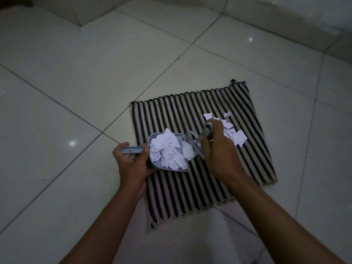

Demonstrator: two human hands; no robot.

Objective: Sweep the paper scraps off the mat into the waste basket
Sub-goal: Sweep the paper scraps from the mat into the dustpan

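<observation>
On the white tiled floor [76, 82] lies a black-and-beige striped woven mat [171, 121]. The left hand [131, 161] is clamped on the handle of a pale blue plastic dustpan [162, 166] heaped with torn white paper scraps [167, 151]. The right hand [217, 149] grips a small blurred brush [194, 147] at the pan's mouth; more scraps [238, 138] lie just beyond it on the mat.

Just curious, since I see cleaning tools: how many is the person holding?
2. A small dustpan full of paper scraps in the left hand, and a blurred brush in the right hand, both over the striped mat.
</observation>
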